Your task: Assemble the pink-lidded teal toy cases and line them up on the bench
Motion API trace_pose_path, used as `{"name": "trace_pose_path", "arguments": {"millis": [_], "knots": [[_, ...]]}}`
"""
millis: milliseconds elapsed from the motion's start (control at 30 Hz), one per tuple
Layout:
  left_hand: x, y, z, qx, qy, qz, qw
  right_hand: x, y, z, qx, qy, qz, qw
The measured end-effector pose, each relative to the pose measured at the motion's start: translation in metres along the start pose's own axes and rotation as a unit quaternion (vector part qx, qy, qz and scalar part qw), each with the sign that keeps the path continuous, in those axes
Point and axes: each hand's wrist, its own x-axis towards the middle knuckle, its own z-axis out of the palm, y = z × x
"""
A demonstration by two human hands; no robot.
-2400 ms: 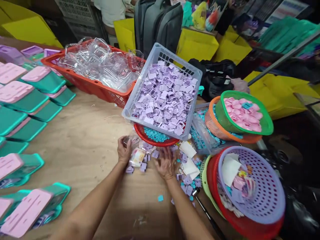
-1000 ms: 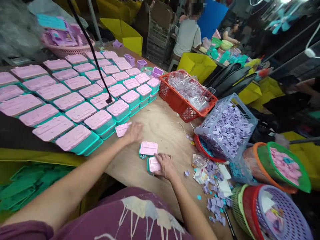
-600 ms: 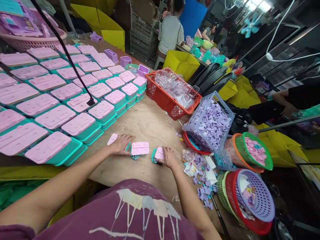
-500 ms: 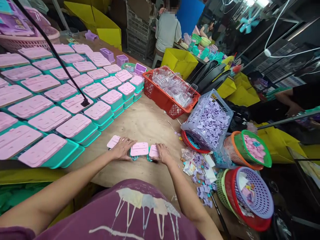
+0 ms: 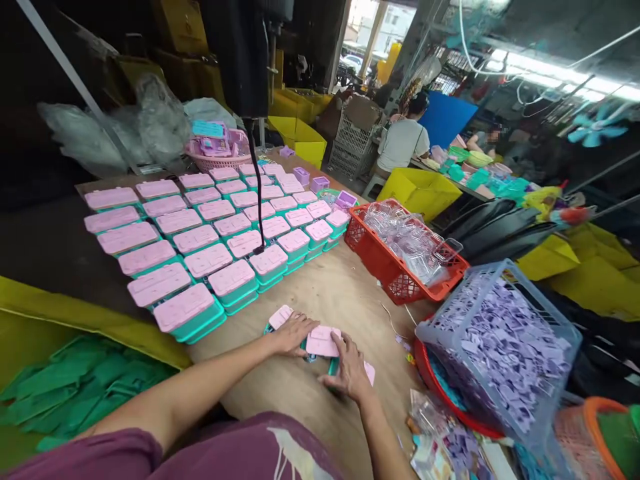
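Three small teal cases with pink lids lie side by side on the wooden table point(image 5: 350, 293) in front of me. My left hand point(image 5: 293, 331) rests palm down on the left case point(image 5: 279, 317). My right hand point(image 5: 350, 370) lies on the right case point(image 5: 369, 372), its fingers also touching the middle case point(image 5: 323, 341). Neither case is lifted off the table.
Rows of stacked pink-lidded teal cases point(image 5: 210, 233) fill the table's left. A red crate of clear plastic shells point(image 5: 405, 257) and a grey basket of purple pieces point(image 5: 500, 347) stand at the right. A black cable point(image 5: 256, 193) hangs over the rows. A person point(image 5: 403, 143) sits at the far bench.
My hands pushed the three cases closer together and my head lifted, so the view now takes in more of the room. The left hand stays on the left case.
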Motion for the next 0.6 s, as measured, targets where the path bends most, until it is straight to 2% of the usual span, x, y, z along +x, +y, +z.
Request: {"name": "trace_pose_path", "arguments": {"millis": [67,133,200,300,433,500,533,600], "knots": [[-0.014,-0.005,-0.008,0.0,-0.016,0.014,1.0,-0.013,0.009,0.002,-0.022,-0.04,-0.008,0.999],[-0.025,-0.011,-0.021,0.014,-0.051,0.008,0.999,-0.024,0.017,0.001,-0.046,-0.059,0.035,0.997],[-0.03,-0.017,-0.032,0.034,-0.08,-0.025,0.996,-0.026,0.023,-0.001,-0.062,-0.05,0.094,0.992],[-0.026,-0.015,-0.039,0.05,-0.084,-0.082,0.992,-0.01,0.019,-0.008,-0.072,-0.035,0.128,0.989],[-0.009,0.001,-0.041,0.068,-0.088,-0.11,0.988,0.022,-0.001,-0.019,-0.076,-0.06,0.093,0.991],[-0.001,0.0,-0.053,0.092,-0.062,-0.114,0.987,0.029,-0.012,-0.021,-0.069,-0.064,0.099,0.991],[0.002,-0.005,-0.062,0.11,-0.029,-0.121,0.986,0.028,-0.016,-0.021,-0.066,-0.06,0.11,0.99],[0.006,-0.026,-0.085,0.148,0.082,-0.154,0.973,0.024,-0.02,-0.015,-0.062,-0.039,0.133,0.988]]}}
